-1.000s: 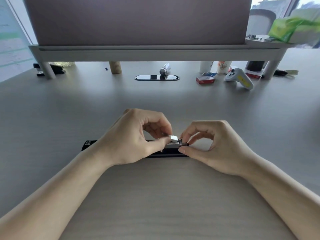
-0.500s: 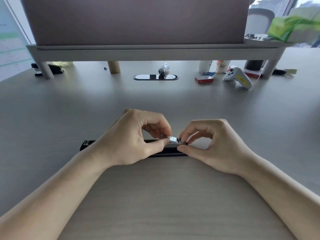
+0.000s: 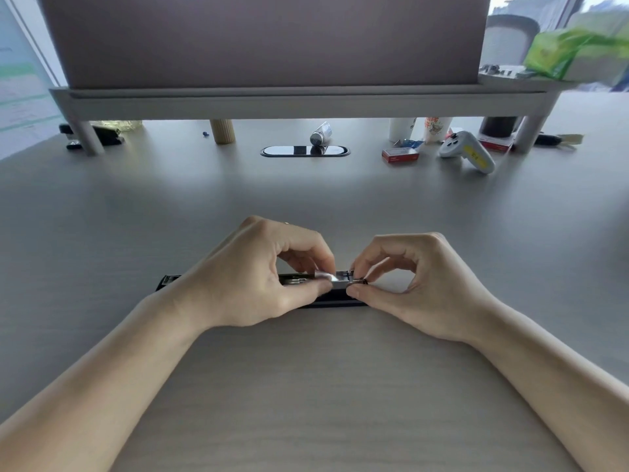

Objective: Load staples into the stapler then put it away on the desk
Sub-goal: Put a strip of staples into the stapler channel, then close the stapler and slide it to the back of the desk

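Forearms enter from the near edge of the desk [image 3: 102,233] and converge on the stapler [image 3: 335,299], which lies flat in front of the person, long axis running left to right across the view, opened out

Left hand [image 3: 252,277] sits over the middle of the stapler; thumb and forefinger pinch a short silvery staples strip [image 3: 332,277] just above the channel, other fingers curled in

Right hand [image 3: 418,284] holds the stapler's right end; thumb low against the dark body, forefinger curled above, pinching a small part at the end of the rail. What that part is, too small to tell

Key relation: the strip lies parallel to the channel and directly over it, at its right end, between the two sets of fingertips, which are close together. Left hand carries the strip, so it is the one placed to seat it. Judged: seating calls for a short lowering along the same axis, no turning

Not yet loaded; closing and putting away still ahead

Far side: red staple box [image 3: 400,155], a white controller [image 3: 466,153], cups and a monitor riser [image 3: 306,100], well apart from the hands
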